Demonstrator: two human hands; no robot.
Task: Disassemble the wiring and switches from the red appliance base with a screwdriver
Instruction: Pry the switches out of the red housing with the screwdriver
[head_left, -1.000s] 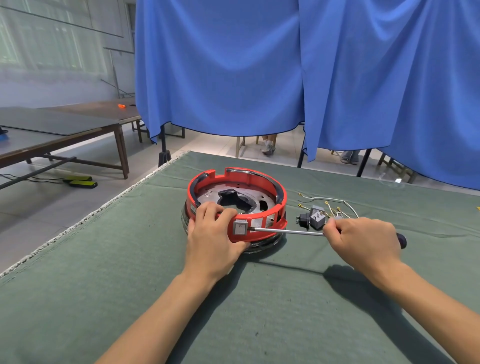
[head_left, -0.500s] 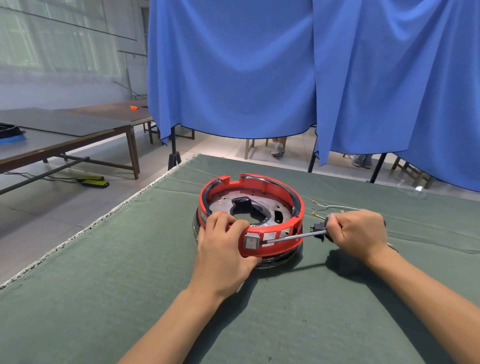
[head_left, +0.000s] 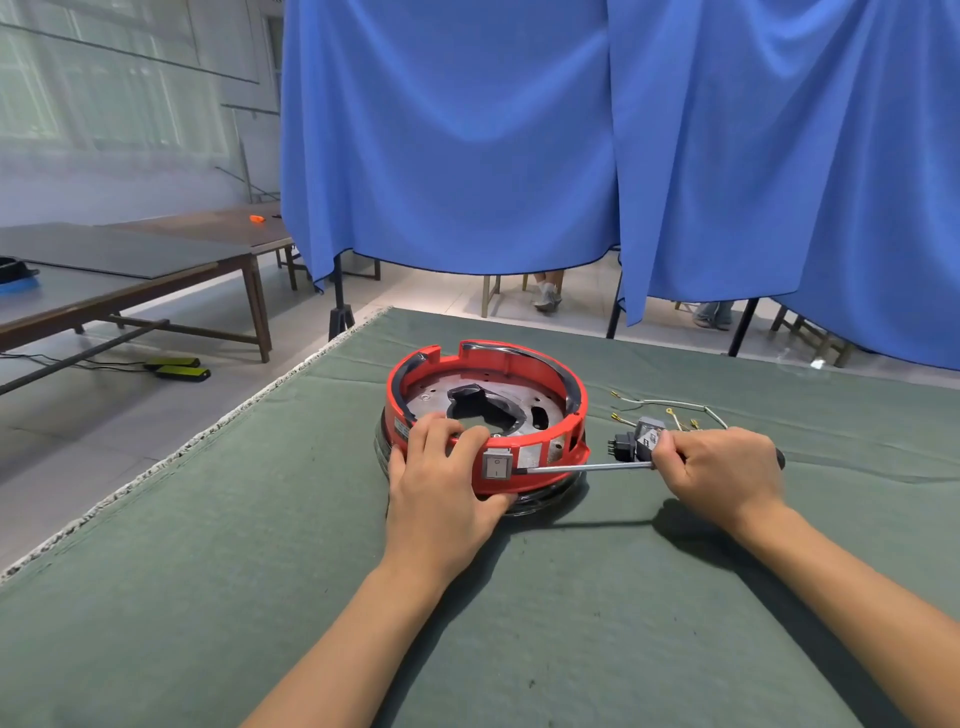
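The red appliance base (head_left: 519, 358), a round ring with a metal plate inside, lies on the green cloth. A grey rocker switch (head_left: 497, 464) sits in its near wall. My left hand (head_left: 441, 483) grips the near rim, fingers curled over it just left of the switch. My right hand (head_left: 719, 473) holds the screwdriver (head_left: 587, 467) by its dark handle. The shaft runs level to the left, and its tip touches the right edge of the switch. Loose white wires with yellow terminals (head_left: 670, 405) and a small grey and black switch part (head_left: 636, 441) lie right of the base.
The green cloth-covered table (head_left: 260, 597) ends at a frayed edge on the left, floor beyond. Blue curtains (head_left: 519, 130) hang behind the table, with people's feet under them. Brown tables (head_left: 156, 270) stand at far left.
My right hand has drawn back to the right with the screwdriver, uncovering the loose switch part; the tip stays at the switch. My left hand keeps its grip on the rim.
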